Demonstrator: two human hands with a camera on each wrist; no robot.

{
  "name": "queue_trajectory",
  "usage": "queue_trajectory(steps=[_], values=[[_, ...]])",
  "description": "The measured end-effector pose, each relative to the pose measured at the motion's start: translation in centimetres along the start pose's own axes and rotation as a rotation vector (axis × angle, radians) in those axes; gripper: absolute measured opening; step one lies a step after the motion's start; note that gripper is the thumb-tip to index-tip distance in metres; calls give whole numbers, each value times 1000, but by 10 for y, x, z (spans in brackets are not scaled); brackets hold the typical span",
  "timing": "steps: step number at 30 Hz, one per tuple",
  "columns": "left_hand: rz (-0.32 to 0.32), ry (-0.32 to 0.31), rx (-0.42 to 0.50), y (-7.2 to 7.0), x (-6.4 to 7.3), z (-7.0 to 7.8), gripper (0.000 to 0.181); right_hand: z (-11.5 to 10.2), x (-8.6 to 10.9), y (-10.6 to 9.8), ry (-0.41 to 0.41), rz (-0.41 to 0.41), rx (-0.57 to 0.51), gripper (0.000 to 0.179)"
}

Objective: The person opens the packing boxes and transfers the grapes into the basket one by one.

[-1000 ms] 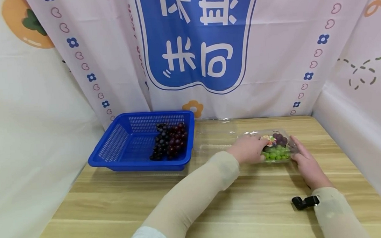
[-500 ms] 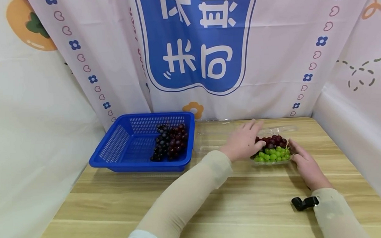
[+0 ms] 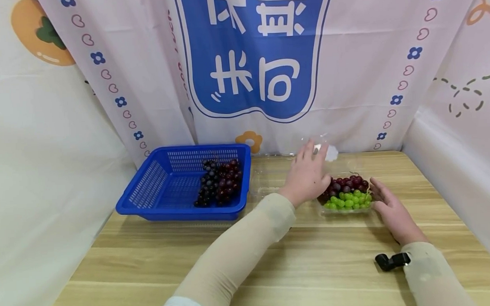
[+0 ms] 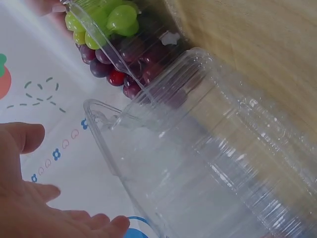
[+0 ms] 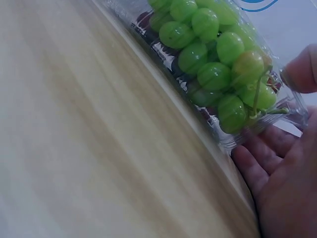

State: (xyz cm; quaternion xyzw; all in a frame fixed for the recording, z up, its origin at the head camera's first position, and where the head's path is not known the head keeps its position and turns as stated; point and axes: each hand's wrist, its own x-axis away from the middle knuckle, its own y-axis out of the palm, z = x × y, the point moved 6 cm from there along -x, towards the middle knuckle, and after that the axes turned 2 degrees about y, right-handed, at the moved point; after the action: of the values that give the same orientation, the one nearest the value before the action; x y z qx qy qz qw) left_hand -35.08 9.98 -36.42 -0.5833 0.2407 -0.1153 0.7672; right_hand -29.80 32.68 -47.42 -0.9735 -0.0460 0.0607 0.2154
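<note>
A clear plastic clamshell box [image 3: 346,210] stands on the right half of the table with its lid [image 3: 331,153] tilted up at the back. Inside lie green grapes [image 3: 348,200] in front and dark red grapes [image 3: 353,183] behind. My right hand [image 3: 394,211] holds the box's right end, its thumb at the rim and fingers against the end wall in the right wrist view. My left hand [image 3: 306,175], fingers spread, is at the box's left end and overlaps the lid in the head view. In the left wrist view its fingers [image 4: 37,191] hold nothing.
Left of the box lies another clear plastic container [image 4: 198,148], with my left hand over its right part. A blue basket [image 3: 182,213] holding black grapes [image 3: 207,183] and red grapes [image 3: 229,183] stands farther left. A printed cloth [image 3: 356,99] hangs behind the table.
The labelled lid has swung from over the grapes up and back. My left hand has come off it, moving left and back with fingers spreading. The right hand stays at the box's end.
</note>
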Motion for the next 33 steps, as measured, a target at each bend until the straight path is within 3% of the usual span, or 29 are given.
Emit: queue_trajectory(steps=[3,8,15,25,33], values=[[-34,26,-10,4,2,5,75,0,0,1,-17,-10,-2,70],[-93,125,-57,14,8,22,65,0,0,2,-35,-19,-4,71],[-131,234,-128,25,14,47,56,-2,-1,2,-37,-14,-17,71],[-236,241,-116,47,15,66,52,0,-1,2,-32,-12,-7,71],[-239,211,-171,58,12,67,38,3,-3,1,-21,-7,14,71]])
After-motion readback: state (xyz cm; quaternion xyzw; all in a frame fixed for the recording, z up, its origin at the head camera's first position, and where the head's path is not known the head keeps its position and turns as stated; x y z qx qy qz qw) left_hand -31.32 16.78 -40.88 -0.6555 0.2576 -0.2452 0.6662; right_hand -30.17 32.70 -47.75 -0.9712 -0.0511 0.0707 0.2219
